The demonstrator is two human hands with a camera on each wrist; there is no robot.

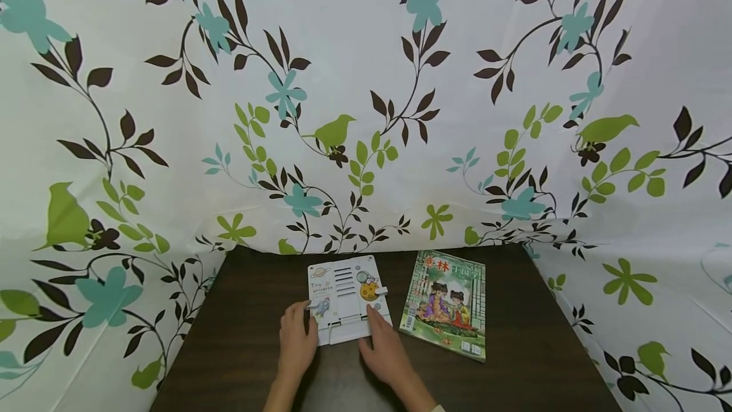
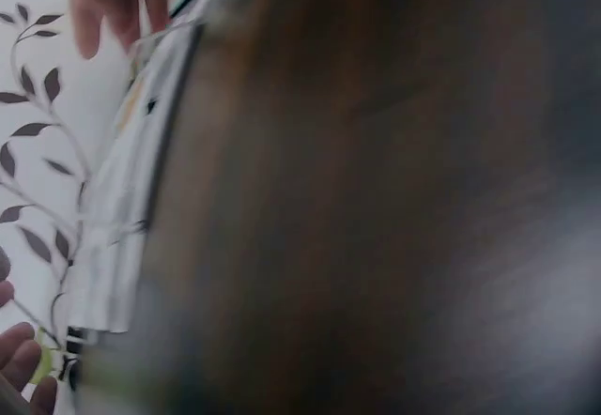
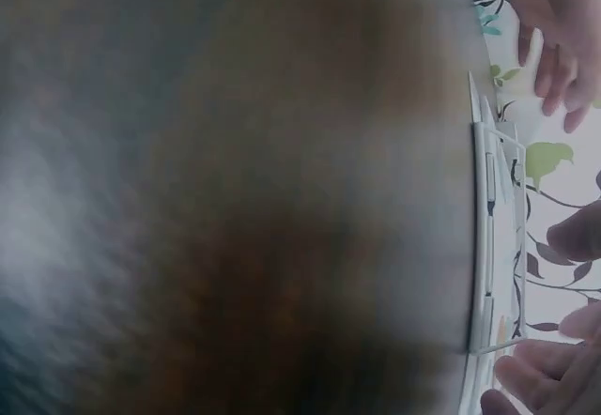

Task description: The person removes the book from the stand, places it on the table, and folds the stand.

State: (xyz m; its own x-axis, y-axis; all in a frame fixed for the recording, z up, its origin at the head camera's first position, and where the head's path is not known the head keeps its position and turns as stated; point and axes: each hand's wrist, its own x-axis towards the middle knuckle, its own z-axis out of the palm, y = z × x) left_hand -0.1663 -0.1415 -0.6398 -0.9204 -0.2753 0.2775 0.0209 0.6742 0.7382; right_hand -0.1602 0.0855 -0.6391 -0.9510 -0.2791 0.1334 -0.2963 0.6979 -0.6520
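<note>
A white folding book stand (image 1: 345,297) with cartoon planets, a row of slots and the words "Tiny universe" lies flat on the table. My left hand (image 1: 297,339) is at its left edge, fingertips by the small side clip. Over on the lower right corner, my right hand (image 1: 389,351) touches the stand with fairly straight fingers, thumb apart. The right wrist view shows the stand (image 3: 484,237) edge-on, with a thin wire bracket (image 3: 525,246) raised from its front part. Its corner is close to the fingers of my right hand (image 3: 554,368).
A magazine (image 1: 443,304) with two illustrated figures on its cover lies to the right of the stand. The dark wooden table (image 1: 246,329) reaches back to a wall covering (image 1: 366,113) printed with leaves, flowers and birds, which also hangs at both sides.
</note>
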